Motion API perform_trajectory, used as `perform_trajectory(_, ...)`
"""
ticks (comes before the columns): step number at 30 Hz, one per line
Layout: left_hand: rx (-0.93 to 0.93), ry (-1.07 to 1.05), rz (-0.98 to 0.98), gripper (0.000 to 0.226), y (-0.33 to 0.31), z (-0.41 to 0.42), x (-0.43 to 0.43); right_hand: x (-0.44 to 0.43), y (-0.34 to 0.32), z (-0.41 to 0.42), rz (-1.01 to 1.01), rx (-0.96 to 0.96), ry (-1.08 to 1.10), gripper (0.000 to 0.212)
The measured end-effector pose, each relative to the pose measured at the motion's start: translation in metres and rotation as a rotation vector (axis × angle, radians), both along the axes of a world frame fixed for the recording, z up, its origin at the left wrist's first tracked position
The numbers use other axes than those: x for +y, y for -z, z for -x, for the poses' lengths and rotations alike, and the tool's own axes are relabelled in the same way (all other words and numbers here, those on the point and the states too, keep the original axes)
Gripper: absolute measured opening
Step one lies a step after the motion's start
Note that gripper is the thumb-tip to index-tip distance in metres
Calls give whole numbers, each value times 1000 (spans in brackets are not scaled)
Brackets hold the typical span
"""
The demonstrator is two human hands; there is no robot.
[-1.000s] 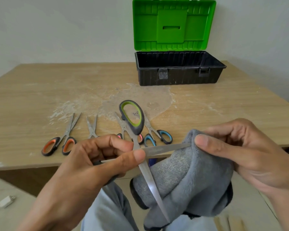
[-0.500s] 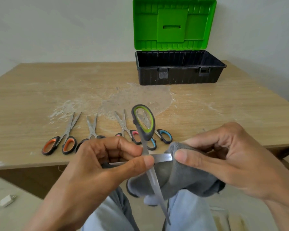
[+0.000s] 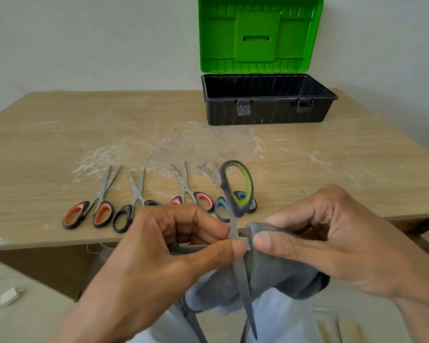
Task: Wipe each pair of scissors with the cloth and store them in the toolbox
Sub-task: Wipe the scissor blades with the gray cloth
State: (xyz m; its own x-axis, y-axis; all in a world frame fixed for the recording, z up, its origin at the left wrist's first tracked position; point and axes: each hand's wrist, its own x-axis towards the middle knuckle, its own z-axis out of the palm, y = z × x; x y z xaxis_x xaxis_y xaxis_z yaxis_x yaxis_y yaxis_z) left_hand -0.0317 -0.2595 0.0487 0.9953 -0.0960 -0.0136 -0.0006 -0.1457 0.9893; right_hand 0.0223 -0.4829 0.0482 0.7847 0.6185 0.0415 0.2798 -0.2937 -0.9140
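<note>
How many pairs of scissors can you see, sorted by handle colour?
Orange-handled scissors: 1
Black-handled scissors: 1
Pink-handled scissors: 1
Blue-handled scissors: 1
Green-handled scissors: 1
Total: 5

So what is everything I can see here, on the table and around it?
toolbox: one, black with its green lid raised, far side of the table
table: one, light wood with whitish smears, across the middle
orange scissors: one pair, leftmost in the row by the table's near edge
black scissors: one pair, second in the row
pink scissors: one pair, third in the row
blue scissors: one pair, last in the row, partly hidden
green scissors: one pair, green and grey handle, blades spread, held up
cloth: one, grey, folded over one blade
plug: one, white, floor, lower left
trousers: pale blue, bottom edge
left hand: pinches a blade
right hand: pinches the cloth
</note>
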Motion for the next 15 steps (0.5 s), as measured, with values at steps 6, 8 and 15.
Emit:
perform_trajectory(6, 9, -94, 46, 23, 1, 0, 15, -4, -3, -4, -44, 23, 77, 18)
perform_trajectory(8, 3, -105, 47, 29, 3, 0, 19, -7, -2, -4, -59, 10, 98, 19)
perform_trajectory(15, -18, -265, 221, 27, 10, -4, 30, -26, 4, -5, -260, 139, 213, 47)
